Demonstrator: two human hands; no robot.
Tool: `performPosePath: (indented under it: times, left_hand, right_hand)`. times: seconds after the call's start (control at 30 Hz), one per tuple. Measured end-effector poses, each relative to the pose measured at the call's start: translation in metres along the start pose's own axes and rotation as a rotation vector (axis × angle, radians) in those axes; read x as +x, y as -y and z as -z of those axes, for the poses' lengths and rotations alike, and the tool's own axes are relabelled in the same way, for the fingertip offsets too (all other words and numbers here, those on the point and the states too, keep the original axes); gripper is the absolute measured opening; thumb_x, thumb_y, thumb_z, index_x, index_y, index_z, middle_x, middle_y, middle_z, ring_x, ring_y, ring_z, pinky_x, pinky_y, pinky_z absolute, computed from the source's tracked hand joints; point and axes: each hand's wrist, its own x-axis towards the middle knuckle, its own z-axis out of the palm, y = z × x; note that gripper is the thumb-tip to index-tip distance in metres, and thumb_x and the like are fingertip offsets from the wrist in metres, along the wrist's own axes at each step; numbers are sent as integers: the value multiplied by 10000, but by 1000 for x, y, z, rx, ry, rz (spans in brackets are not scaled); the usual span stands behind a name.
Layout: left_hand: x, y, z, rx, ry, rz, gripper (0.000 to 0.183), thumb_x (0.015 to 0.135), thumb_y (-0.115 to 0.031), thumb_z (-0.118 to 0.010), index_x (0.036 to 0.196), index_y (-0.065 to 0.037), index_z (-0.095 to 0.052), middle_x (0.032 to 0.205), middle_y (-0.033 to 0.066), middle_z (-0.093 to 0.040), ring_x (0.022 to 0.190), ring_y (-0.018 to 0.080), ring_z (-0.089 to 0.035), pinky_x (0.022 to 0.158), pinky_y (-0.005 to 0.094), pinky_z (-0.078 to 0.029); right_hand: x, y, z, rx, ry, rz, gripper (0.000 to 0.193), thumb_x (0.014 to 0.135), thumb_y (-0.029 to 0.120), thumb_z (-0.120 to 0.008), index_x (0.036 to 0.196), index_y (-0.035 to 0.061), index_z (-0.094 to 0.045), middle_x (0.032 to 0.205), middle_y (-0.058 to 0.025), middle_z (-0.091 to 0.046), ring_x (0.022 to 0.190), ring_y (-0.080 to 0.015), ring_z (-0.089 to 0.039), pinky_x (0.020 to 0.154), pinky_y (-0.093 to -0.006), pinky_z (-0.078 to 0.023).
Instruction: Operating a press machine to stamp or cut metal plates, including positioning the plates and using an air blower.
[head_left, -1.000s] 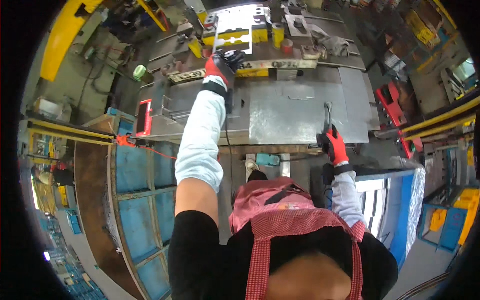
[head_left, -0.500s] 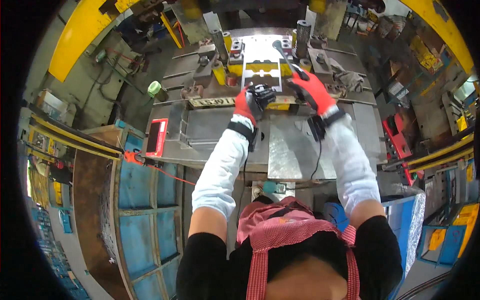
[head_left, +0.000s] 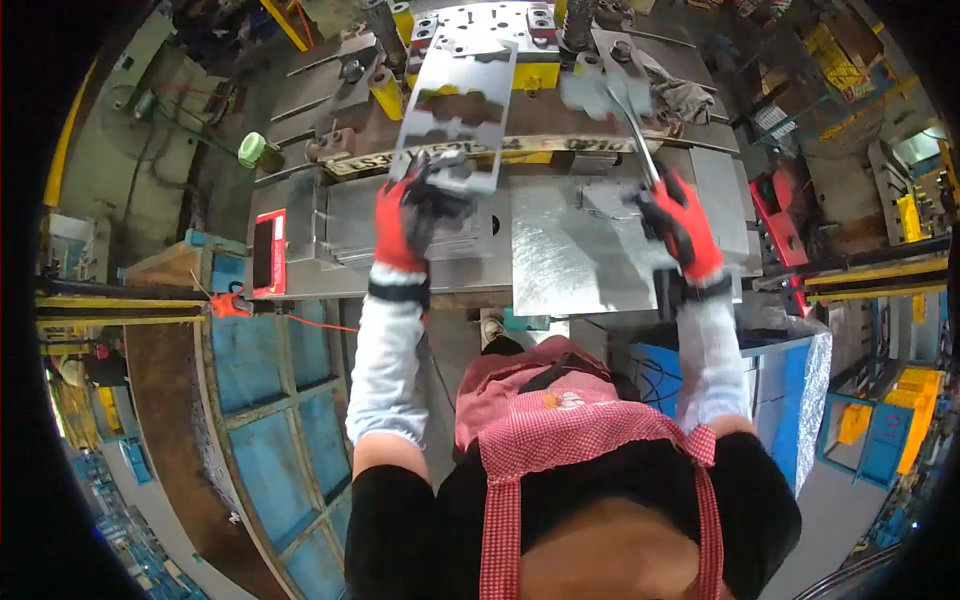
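Gloves on, your left hand [head_left: 412, 212] grips the near end of the cut metal sheet [head_left: 455, 100] sticking away over the worktop [head_left: 570, 262]. Your right hand [head_left: 678, 222] squeezes tongs [head_left: 632, 110] closed.

We see a red-framed rectangular panel with a dark face [head_left: 268, 252] fixed upright at the left end of the press bed [head_left: 330, 270]. Along the bed's far edge runs a long, narrow, pale label strip [head_left: 520, 150], partly hidden. We make out no packages.
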Motion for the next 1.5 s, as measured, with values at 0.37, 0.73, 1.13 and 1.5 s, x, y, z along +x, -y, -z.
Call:
performPosePath:
  times: [0.37,0.73,1.13,1.5]
  left_hand:
    - [-225,-126,98,571,-192,120,393,733,-308,-578,1032,-54,-552,1030,127,-565,987,290,-522,908,441,-344]
    - [-291,-78,357,-762,-1352,285,527,846,-472,-453,1092,-9,-497,1065,153,-566,942,284,-554,779,349,-462]
    - [-165,-25,63,-675,241,918,358,887,-193,-467,1169,27,-473,1077,113,-577,926,177,-584,798,278,-469]
    - [-86,-50,-16,-1451,-78,425,375,915,-293,-392,1251,-128,-417,1119,90,-543,975,227,-554,851,324,-459]
  right_hand:
    - [-75,-137,102,-252,-158,-271,116,788,162,-564,881,93,-555,615,44,-500,428,-27,-367,387,-190,-259]
    - [-52,-109,21,-174,-24,-309,255,822,136,-534,1052,49,-467,696,-24,-564,423,-63,-404,365,-214,-332]
    - [54,-105,-70,-310,440,-156,412,758,132,-609,1150,58,-509,735,30,-525,644,-74,-483,577,-240,-409]
    - [32,-31,-121,-313,376,-147,423,746,111,-609,1151,51,-503,744,30,-511,577,-35,-427,493,-205,-372]
